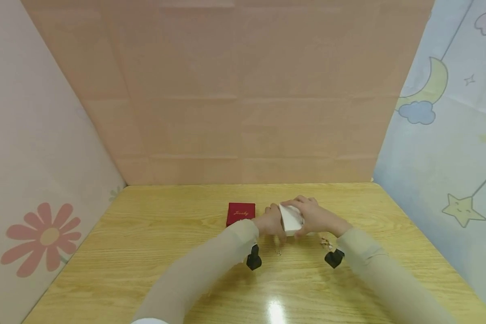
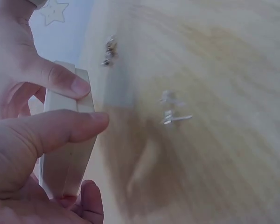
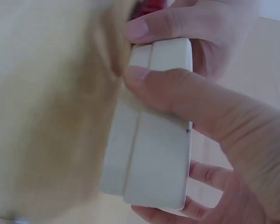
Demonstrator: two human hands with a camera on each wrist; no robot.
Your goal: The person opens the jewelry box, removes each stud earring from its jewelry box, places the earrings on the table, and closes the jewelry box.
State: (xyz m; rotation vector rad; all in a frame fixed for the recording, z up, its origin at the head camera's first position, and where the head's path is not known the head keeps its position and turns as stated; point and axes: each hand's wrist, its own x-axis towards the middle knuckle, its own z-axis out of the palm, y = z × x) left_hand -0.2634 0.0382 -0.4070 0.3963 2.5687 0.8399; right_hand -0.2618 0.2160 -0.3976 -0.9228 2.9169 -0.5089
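Note:
A white lidded box (image 1: 291, 220) is held between both hands, just above the table. My left hand (image 1: 272, 220) grips its left side, with the thumb (image 2: 79, 126) on the edge nearest me. On the other side my right hand (image 1: 315, 217) grips it, thumb across the seam between lid and base in the right wrist view. Whatever the box contains is hidden. Two small shiny pieces (image 2: 170, 114), perhaps earrings, lie on the table below the hands. A little heap of gold-toned trinkets (image 1: 326, 243) lies near the right wrist.
Beyond the left wrist sits a dark red box (image 1: 241, 212) with gold lettering on the wooden table (image 1: 170, 225). Black camera mounts (image 1: 254, 258) hang at the wrists. A beige backdrop (image 1: 235, 90) and printed side panels (image 1: 449, 148) enclose the table.

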